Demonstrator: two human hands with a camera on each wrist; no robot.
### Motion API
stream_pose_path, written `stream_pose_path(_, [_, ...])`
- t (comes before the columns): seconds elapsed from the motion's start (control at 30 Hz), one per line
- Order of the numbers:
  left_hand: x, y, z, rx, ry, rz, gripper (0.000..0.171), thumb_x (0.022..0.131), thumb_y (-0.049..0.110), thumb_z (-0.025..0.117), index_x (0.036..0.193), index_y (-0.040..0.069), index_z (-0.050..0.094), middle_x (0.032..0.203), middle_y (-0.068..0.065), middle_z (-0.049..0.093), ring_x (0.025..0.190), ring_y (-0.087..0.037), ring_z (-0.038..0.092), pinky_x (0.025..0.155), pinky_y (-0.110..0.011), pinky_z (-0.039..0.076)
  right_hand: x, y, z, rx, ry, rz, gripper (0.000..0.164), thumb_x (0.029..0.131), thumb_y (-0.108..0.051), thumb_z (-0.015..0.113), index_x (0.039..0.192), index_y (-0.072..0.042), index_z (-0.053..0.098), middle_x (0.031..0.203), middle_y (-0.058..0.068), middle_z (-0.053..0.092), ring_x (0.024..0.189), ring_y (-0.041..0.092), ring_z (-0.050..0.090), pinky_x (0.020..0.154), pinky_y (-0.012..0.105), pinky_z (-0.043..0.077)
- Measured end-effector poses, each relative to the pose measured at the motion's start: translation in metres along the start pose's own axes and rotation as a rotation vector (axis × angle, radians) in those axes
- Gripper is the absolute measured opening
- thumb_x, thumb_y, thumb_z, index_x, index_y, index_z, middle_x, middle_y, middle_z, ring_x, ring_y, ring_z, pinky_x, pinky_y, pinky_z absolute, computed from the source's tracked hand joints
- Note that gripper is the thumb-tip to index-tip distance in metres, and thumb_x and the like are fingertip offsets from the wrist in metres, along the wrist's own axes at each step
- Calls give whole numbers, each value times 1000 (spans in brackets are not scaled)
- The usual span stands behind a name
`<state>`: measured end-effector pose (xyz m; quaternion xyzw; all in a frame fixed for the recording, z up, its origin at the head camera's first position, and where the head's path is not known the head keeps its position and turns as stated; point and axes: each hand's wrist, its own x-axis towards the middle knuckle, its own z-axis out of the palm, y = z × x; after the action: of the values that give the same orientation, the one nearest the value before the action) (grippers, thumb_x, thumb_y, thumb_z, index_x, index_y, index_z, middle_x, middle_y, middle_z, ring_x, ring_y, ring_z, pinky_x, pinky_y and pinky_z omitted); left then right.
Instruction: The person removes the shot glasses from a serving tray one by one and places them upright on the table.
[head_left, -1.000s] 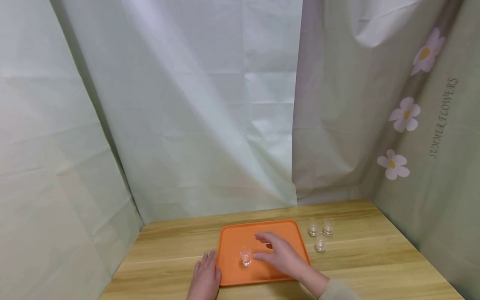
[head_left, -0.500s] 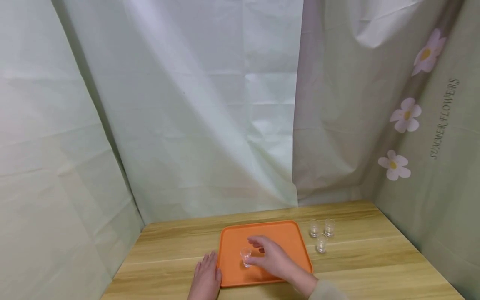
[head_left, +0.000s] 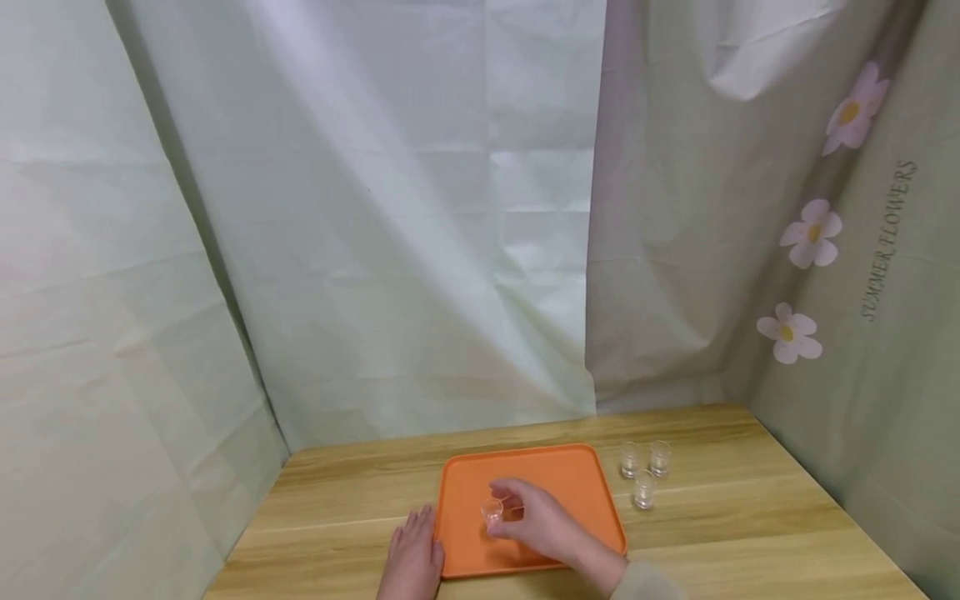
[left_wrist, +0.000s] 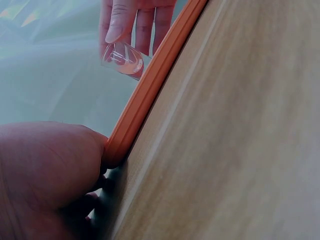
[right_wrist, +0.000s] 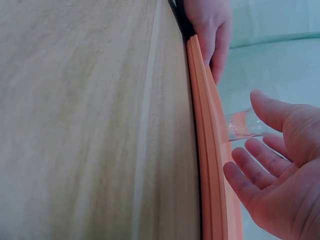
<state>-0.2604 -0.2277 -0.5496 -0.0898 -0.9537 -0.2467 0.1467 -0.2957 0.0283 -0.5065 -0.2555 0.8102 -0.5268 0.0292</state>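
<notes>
A small clear shot glass stands upright on the left part of an orange tray. My right hand pinches it from the right side, thumb in front and fingers round the back. In the left wrist view the thumb of that hand overlaps the rim end of the glass, whose base is at the tray. My left hand rests on the table with straight fingers, its thumb side against the tray's left edge. From the right wrist, the loosely bent lower fingers of the right hand show below the glass.
Three more shot glasses stand grouped on the wooden table, just right of the tray's far right corner. Pale green curtains hang behind and along both sides; the right one bears printed white flowers.
My right hand has moved left over the tray to the shot glass, and its thumb and fingers have closed round it. The left hand, tray and other glasses stay where they were.
</notes>
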Motion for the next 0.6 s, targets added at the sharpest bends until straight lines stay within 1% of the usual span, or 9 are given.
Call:
stream_pose_path(0.13, [1, 0, 0, -20, -21, -7, 47, 99, 2, 69, 142, -14, 62, 149, -35, 61, 143, -59, 51, 119, -77, 34, -2, 2, 0, 22, -2, 8, 61, 94, -15, 90, 147, 2, 64, 137, 15, 72, 118, 31, 71, 102, 49, 61])
stream_pose_path(0.33, [1, -1, 0, -16, -20, -2, 47, 98, 1, 68, 143, -14, 61, 148, -35, 61, 142, -60, 51, 118, -77, 35, -1, 8, 2, 31, 3, 28, 51, 95, -16, 90, 140, -2, 70, 129, 7, 75, 113, 27, 73, 98, 42, 62])
stream_pose_path(0.47, [1, -2, -1, -4, -13, 4, 47, 98, 2, 68, 142, -14, 62, 148, -35, 62, 141, -59, 52, 117, -77, 36, 0, 10, 5, 33, 10, 33, 38, 95, -16, 89, 129, -7, 74, 120, 0, 76, 110, 23, 73, 95, 38, 63])
stream_pose_path(0.6, [2, -4, 1, 2, -11, 13, 47, 98, 3, 67, 142, -14, 62, 147, -35, 62, 141, -60, 53, 117, -77, 37, 0, 11, 7, 30, 22, 32, 27, 95, -16, 89, 118, -12, 76, 112, -5, 75, 105, 18, 73, 91, 33, 62])
